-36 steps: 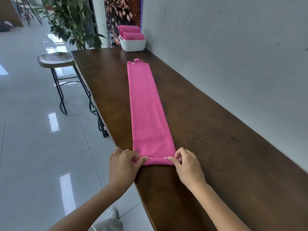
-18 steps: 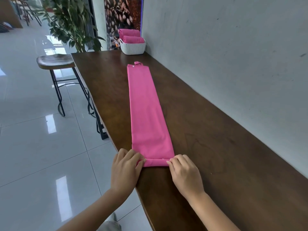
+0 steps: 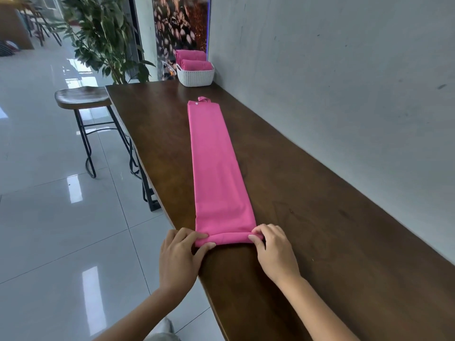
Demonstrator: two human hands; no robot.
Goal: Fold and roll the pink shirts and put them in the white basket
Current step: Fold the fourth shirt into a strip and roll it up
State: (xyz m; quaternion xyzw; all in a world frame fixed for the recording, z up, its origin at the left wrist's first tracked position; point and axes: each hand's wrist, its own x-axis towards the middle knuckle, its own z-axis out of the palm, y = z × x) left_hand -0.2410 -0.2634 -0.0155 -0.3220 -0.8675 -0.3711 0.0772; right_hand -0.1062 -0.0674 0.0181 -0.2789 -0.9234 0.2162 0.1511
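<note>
Now roll thicker than half second ago: left hand (image 3: 179, 257) and right hand (image 3: 273, 249) fingers curled, pinching shirt (image 3: 216, 168) near end on counter (image 3: 320, 217).

- We see our left hand (image 3: 178, 257) and right hand (image 3: 274, 252) bare, with no rings, watch or gloves.
- Our forearms are uncovered as far as the bottom edge; no sleeve comes into view.
- Our fingernails look short and unpainted.
- Low between our arms shows a patch of light grey clothing (image 3: 161, 334), too cropped to identify.
</note>
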